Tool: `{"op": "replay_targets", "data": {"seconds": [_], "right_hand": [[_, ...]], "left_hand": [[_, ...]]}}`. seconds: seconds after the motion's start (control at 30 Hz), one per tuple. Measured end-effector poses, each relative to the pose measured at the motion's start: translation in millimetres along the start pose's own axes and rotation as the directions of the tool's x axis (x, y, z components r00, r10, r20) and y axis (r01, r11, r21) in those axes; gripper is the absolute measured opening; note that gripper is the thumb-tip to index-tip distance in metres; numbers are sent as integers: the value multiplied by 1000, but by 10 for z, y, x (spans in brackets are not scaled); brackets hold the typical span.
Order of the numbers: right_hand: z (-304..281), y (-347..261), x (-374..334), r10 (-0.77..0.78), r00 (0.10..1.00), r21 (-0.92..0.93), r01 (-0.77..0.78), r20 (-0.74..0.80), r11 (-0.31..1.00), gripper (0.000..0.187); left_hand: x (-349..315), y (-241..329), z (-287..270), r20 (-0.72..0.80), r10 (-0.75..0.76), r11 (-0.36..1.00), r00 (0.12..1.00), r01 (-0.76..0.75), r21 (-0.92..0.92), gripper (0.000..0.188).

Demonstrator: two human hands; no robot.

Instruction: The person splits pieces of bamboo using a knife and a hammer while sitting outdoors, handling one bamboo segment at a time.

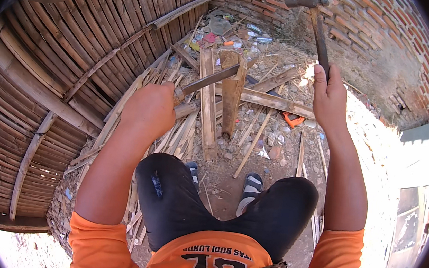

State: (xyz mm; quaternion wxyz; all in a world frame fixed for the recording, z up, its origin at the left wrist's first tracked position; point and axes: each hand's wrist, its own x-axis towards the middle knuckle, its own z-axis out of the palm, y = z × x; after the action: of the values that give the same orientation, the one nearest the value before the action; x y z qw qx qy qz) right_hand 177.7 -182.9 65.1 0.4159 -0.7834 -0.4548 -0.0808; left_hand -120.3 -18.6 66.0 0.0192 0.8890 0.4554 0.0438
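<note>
My left hand (150,108) is closed round the handle of a machete (210,79). Its long blade points away to the right and meets the upper end of a short upright wooden post (232,102), with the tip showing past the wood. Whether the blade sits in a split or only rests against the wood, I cannot tell. Raised at the right, my right hand (329,97) grips a hammer (320,35) by its dark handle, head up and well above the post. Beside the post, a longer wooden strip (207,107) leans nearly upright.
Split wooden sticks (178,135) and crossed boards (269,100) litter the ground, with an orange handle (293,121) among them. Scattered rubbish (224,31) lies farther back. A bamboo wall (79,33) closes the left side; a brick wall (378,41) stands behind and right.
</note>
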Motion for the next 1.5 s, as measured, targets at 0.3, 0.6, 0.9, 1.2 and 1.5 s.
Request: {"op": "replay_targets", "data": {"seconds": [0.3,0.6,0.9,1.2,1.5], "right_hand": [[35,82,-66,-3,995,-45,8,103,999,40],[148,166,-239,28,966,-154,12,256,988,40],[370,341,-284,68,947,-212,0,314,977,38],[387,322,-225,37,990,-88,-26,137,996,36],[391,437,-283,143,972,148,-172,184,974,39]], "left_hand": [[-11,-2,30,10,0,1000,1000,-1,17,21],[-3,100,-3,112,-16,999,994,12,31,22],[50,133,141,70,38,999,997,-37,-15,22],[53,101,159,130,-6,999,991,2,34,23],[111,43,297,107,-9,1000,994,9,1,23]]}}
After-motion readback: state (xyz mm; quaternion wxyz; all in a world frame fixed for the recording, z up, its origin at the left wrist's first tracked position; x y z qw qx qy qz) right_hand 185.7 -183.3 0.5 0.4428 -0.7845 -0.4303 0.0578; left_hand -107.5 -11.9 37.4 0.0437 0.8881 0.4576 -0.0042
